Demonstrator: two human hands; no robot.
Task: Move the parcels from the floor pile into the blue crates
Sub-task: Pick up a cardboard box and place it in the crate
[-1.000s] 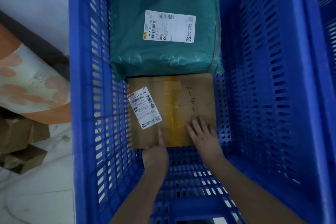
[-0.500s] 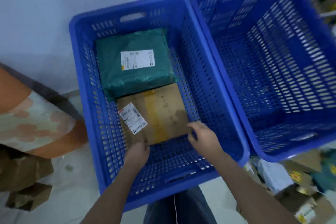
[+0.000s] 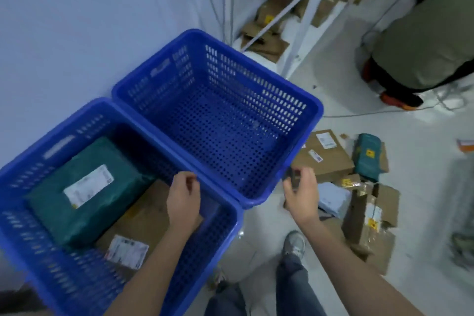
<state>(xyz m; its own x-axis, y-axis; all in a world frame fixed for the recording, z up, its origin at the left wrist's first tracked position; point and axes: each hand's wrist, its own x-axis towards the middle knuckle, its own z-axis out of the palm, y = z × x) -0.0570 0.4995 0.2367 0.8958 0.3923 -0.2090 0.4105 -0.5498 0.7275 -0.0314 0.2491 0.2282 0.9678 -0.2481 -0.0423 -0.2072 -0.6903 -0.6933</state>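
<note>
**Hands lifted off the brown box, view swung right to the floor pile**

Both hands have come up off the brown box they were touching half a second ago, and the view has swung right, so the parcels on the floor now show.

Two blue crates stand side by side against the pale wall. The right crate (image 3: 218, 120) holds nothing that can be seen on its perforated bottom. The left crate (image 3: 33, 213) holds two parcels lying flat: a green parcel (image 3: 84, 187) with a white label toward the far side, and the brown box (image 3: 146, 223), also labelled, touching it on the near side.

At the upper right a second person in a drab jacket (image 3: 431, 33) bends over, beside a white shelf frame (image 3: 307, 15) with cardboard boxes behind it.

The floor pile (image 3: 359, 200) lies just right of the right crate: a large flat brown box (image 3: 325, 159) nearest the crate, a small green parcel (image 3: 366, 156) beyond it, a pale blue bag (image 3: 333, 197), and more crumpled brown boxes toward the near side.

The left hand (image 3: 183, 202) hangs over the left crate above the brown box, fingers loosely curled and holding nothing. The right hand (image 3: 302, 195) is in the air between the right crate's corner and the floor pile, fingers loosely bent, also holding nothing.

One grey shoe (image 3: 295, 242) and dark trouser legs show below.
</note>
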